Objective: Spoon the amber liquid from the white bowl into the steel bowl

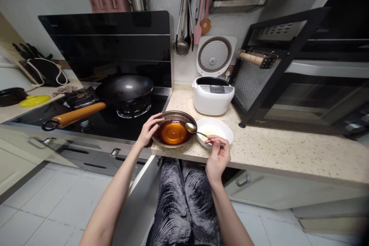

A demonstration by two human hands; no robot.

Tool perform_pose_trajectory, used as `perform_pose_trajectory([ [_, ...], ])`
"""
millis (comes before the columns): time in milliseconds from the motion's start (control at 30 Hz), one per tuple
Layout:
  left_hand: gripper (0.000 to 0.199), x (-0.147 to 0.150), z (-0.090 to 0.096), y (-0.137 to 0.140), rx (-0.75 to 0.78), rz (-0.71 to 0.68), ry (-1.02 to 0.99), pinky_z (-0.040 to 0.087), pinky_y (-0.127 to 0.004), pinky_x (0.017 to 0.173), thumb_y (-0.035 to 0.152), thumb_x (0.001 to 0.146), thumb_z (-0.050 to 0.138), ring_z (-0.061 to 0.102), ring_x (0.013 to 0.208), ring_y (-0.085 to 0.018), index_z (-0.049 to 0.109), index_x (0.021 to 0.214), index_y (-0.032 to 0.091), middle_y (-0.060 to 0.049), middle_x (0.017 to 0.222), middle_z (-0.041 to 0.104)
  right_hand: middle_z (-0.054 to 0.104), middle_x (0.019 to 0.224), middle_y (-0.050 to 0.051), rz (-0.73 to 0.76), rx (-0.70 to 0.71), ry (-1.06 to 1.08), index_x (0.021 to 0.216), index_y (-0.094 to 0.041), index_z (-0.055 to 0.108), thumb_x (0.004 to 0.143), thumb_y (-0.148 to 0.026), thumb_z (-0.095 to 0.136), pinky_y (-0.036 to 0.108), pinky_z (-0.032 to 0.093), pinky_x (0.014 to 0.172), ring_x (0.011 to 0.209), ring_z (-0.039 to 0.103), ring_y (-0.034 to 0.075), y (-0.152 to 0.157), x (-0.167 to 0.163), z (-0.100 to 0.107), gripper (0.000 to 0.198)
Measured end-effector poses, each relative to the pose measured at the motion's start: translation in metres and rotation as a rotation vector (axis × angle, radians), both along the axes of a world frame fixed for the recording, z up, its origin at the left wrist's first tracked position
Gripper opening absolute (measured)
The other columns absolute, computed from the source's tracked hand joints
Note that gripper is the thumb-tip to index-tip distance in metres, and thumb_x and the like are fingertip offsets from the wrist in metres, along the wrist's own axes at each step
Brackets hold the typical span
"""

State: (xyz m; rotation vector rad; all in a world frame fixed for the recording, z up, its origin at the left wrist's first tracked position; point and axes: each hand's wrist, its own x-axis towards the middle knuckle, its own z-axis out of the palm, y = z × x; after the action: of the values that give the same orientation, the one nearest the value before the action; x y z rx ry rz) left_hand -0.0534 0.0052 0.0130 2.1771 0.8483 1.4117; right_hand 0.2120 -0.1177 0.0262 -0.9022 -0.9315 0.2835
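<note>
A metal bowl point(188, 118) of clear amber-brown liquid stands at the counter's front edge. My left hand point(149, 127) rests on its left rim, fingers stretched out along the edge. Between the thumb and fingers of my right hand point(219, 155) is the handle of a metal spoon point(190, 127). The spoon's head is over the right side of the metal bowl. Just right of that bowl sits a white bowl point(227, 130) with some pale yellow content, partly hidden by my right hand.
Behind the bowls stands a white rice cooker point(213, 98), lid up. On the stove to the left is a black wok point(127, 86), its wooden handle pointing toward me. A black rack point(245, 84) holds an oven point(314, 100) on the right. Below, a cabinet door point(144, 173) hangs open.
</note>
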Motion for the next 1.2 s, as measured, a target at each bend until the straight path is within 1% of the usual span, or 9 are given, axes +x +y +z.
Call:
perform_pose_trajectory([
  [267, 0.041, -0.001, -0.002, 0.001, -0.001, -0.008, -0.009, 0.036, -0.056, 0.119, 0.045, 0.1, 0.05, 0.051, 0.139, -0.033, 0.071, 0.124, 0.021, -0.013, 0.149, 0.056, 0.066, 0.086, 0.003, -0.129, 0.068, -0.02, 0.088, -0.02, 0.06, 0.101, -0.033, 0.053, 0.035, 0.052, 0.085, 0.086, 0.066, 0.017, -0.002, 0.023, 0.004, 0.02],
  [500, 0.042, -0.001, -0.001, 0.0, -0.002, -0.007, -0.004, 0.036, -0.056, 0.119, 0.048, 0.099, 0.049, 0.051, 0.139, -0.033, 0.071, 0.123, 0.021, -0.013, 0.148, 0.056, 0.067, 0.086, 0.004, -0.204, 0.084, -0.144, 0.089, -0.02, 0.06, 0.102, -0.032, 0.051, 0.035, 0.053, 0.084, 0.088, 0.068, 0.018, -0.003, 0.033, -0.004, 0.02],
  [700, 0.041, -0.001, -0.001, 0.001, 0.002, -0.005, -0.003, 0.037, -0.056, 0.119, 0.046, 0.099, 0.049, 0.052, 0.138, -0.033, 0.072, 0.123, 0.022, -0.012, 0.148, 0.056, 0.07, 0.093, 0.005, -0.218, 0.101, -0.331, 0.092, -0.021, 0.062, 0.102, -0.025, 0.049, 0.035, 0.054, 0.084, 0.091, 0.069, 0.018, -0.003, 0.038, -0.017, 0.017],
  [867, 0.042, -0.001, -0.001, 0.0, 0.003, -0.012, -0.008, 0.037, -0.056, 0.119, 0.047, 0.099, 0.049, 0.051, 0.138, -0.034, 0.072, 0.124, 0.022, -0.012, 0.148, 0.056, 0.071, 0.093, 0.005, -0.204, 0.189, -0.527, 0.098, -0.022, 0.063, 0.099, -0.015, 0.05, 0.035, 0.056, 0.08, 0.09, 0.069, 0.019, -0.003, 0.043, -0.022, 0.015],
  [1067, 0.041, -0.001, -0.001, 0.0, 0.003, -0.012, -0.01, 0.037, -0.056, 0.119, 0.046, 0.099, 0.05, 0.051, 0.139, -0.034, 0.071, 0.124, 0.022, -0.012, 0.149, 0.056, 0.073, 0.096, 0.008, -0.168, 0.267, -0.747, 0.107, -0.023, 0.065, 0.095, -0.008, 0.052, 0.038, 0.058, 0.076, 0.09, 0.07, 0.021, -0.003, 0.051, -0.025, 0.023],
  [1200, 0.04, -0.001, -0.002, 0.001, 0.001, -0.01, -0.018, 0.037, -0.056, 0.119, 0.045, 0.099, 0.051, 0.051, 0.139, -0.033, 0.072, 0.124, 0.022, -0.012, 0.148, 0.056, 0.074, 0.096, 0.009, -0.149, 0.293, -0.91, 0.111, -0.022, 0.066, 0.093, -0.004, 0.053, 0.038, 0.058, 0.074, 0.088, 0.069, 0.021, -0.005, 0.056, -0.024, 0.028],
])
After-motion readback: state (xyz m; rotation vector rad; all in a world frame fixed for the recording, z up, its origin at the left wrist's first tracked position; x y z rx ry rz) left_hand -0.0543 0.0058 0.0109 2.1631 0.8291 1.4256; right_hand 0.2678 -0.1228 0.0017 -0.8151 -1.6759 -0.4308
